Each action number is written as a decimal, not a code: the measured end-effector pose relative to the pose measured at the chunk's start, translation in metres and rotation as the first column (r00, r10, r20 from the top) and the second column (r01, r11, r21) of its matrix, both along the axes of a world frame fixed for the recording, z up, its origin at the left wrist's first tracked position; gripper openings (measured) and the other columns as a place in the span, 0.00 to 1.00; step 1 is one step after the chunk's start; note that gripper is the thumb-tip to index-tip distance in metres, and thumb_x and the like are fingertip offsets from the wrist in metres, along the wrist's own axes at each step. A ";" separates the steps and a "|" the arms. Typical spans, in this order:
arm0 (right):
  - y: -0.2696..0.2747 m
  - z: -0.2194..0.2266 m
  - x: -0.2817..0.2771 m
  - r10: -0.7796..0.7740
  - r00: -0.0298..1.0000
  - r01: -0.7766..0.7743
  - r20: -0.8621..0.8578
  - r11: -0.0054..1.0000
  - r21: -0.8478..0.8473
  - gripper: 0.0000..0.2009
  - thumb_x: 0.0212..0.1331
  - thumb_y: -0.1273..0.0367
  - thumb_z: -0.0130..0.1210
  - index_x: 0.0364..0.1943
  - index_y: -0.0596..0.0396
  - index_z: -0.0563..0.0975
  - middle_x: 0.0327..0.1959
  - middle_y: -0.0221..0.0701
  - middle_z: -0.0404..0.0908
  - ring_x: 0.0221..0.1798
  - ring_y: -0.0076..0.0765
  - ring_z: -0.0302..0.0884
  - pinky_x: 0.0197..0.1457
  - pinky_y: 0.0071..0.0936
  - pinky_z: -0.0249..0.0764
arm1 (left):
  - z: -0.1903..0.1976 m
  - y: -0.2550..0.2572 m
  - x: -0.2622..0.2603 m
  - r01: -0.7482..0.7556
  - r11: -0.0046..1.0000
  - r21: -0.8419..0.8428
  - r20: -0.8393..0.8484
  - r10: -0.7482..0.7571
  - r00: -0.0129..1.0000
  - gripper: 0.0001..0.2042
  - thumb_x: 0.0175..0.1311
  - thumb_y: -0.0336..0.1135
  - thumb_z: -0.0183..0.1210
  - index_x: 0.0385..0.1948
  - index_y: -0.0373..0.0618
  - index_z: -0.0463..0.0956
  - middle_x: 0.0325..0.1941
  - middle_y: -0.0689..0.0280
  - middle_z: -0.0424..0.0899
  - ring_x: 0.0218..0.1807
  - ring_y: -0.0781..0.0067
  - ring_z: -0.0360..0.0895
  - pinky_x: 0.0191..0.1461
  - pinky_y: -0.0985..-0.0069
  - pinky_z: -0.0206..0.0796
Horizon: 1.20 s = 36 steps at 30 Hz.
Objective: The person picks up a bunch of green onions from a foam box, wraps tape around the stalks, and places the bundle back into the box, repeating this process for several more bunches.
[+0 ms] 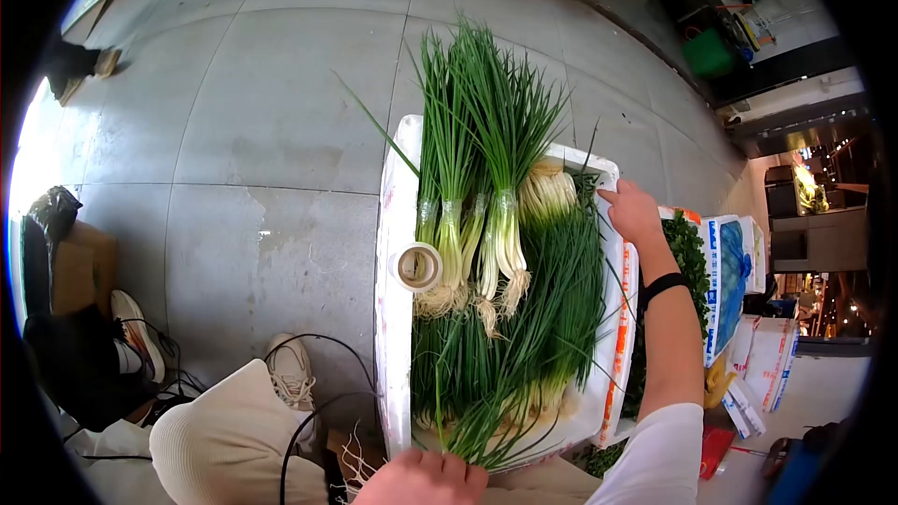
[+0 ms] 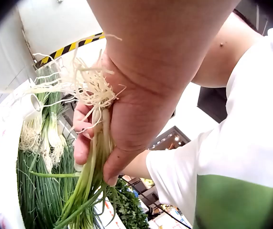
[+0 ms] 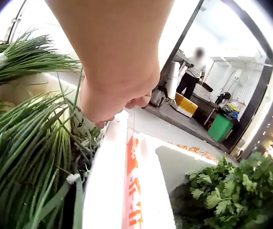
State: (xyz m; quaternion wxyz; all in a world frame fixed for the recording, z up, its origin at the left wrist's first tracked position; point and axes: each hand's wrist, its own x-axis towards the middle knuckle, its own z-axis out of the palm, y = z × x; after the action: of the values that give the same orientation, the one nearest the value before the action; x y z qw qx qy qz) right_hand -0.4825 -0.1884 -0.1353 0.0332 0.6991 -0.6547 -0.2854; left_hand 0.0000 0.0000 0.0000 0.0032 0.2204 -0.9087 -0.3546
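Note:
My left hand (image 2: 136, 119) grips a small bunch of scallions (image 2: 91, 176) near the white root end. Its roots stick out past the thumb, and the green leaves hang down toward the white foam box (image 1: 397, 337). At the far right corner of that box is my right hand (image 1: 638, 212), one finger reaching over the rim; its other fingers are partly hidden. Loose scallions (image 1: 524, 337) fill the box. Several taped scallion bunches (image 1: 451, 234) lie across its far left part, with a roll of tape (image 1: 417, 266) beside them.
Foam boxes stand along the right, one with leafy green herbs (image 3: 236, 191), another with a blue cover (image 1: 731, 262). Black cables (image 1: 323, 341) run near a shoe (image 1: 291, 370) at the lower left. Beyond the tiled floor, a person (image 3: 192, 74) stands near a green bin (image 3: 220, 127).

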 end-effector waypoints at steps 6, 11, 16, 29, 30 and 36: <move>0.000 -0.011 0.010 0.077 0.994 -0.082 -0.075 0.995 -0.065 0.25 0.61 0.71 0.48 0.62 0.34 0.77 0.49 0.31 0.77 0.55 0.38 0.75 0.53 0.39 0.77 | -0.010 0.005 0.005 -0.114 0.987 -0.109 -0.013 0.114 0.993 0.03 0.52 0.34 0.58 0.25 0.47 0.75 0.25 0.65 0.76 0.31 0.68 0.78 0.33 0.72 0.71; 0.009 0.001 0.006 0.190 0.952 -0.200 -0.238 0.980 -0.018 0.23 0.62 0.69 0.50 0.62 0.36 0.78 0.49 0.29 0.76 0.56 0.35 0.73 0.51 0.35 0.74 | -0.007 0.010 0.004 -0.128 0.985 -0.118 -0.034 0.124 0.992 0.03 0.53 0.34 0.58 0.25 0.48 0.74 0.25 0.65 0.77 0.30 0.67 0.78 0.33 0.71 0.71; 0.018 0.028 0.009 0.243 0.945 -0.255 -0.221 0.966 -0.030 0.21 0.60 0.68 0.53 0.59 0.38 0.79 0.48 0.29 0.76 0.56 0.36 0.73 0.52 0.36 0.73 | -0.006 0.003 0.002 -0.067 0.994 -0.081 -0.032 0.064 0.997 0.05 0.53 0.34 0.58 0.25 0.47 0.73 0.24 0.66 0.76 0.28 0.68 0.79 0.31 0.72 0.72; 0.006 0.071 0.023 -0.607 0.003 0.500 0.795 0.689 0.525 0.22 0.60 0.72 0.45 0.58 0.60 0.78 0.23 0.16 0.60 0.23 0.14 0.57 0.23 0.17 0.58 | -0.003 0.022 0.007 -0.122 0.987 -0.104 -0.022 0.121 0.992 0.05 0.57 0.37 0.57 0.28 0.48 0.75 0.26 0.66 0.79 0.30 0.68 0.80 0.34 0.70 0.72; 0.006 0.071 0.030 -0.609 0.003 0.500 0.793 0.688 0.527 0.22 0.60 0.72 0.45 0.58 0.60 0.78 0.23 0.16 0.60 0.23 0.14 0.57 0.23 0.17 0.58 | -0.003 0.022 0.008 -0.123 0.987 -0.101 -0.021 0.121 0.992 0.05 0.57 0.37 0.57 0.28 0.48 0.75 0.26 0.66 0.79 0.30 0.68 0.80 0.34 0.70 0.72; 0.000 0.035 0.022 -0.489 -0.541 0.566 0.685 0.391 0.726 0.24 0.60 0.72 0.46 0.63 0.62 0.71 0.21 0.16 0.58 0.18 0.14 0.46 0.17 0.17 0.46 | -0.003 0.018 0.007 -0.123 0.986 -0.112 -0.023 0.121 0.992 0.05 0.57 0.36 0.57 0.28 0.48 0.75 0.26 0.66 0.79 0.30 0.69 0.80 0.34 0.70 0.73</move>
State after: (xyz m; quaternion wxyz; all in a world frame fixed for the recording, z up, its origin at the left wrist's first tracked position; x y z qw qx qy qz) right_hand -0.4609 -0.1884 -0.1004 -0.5690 0.1677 -0.7292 0.3412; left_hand 0.0065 0.0177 -0.0030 0.0447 0.2721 -0.9120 -0.3036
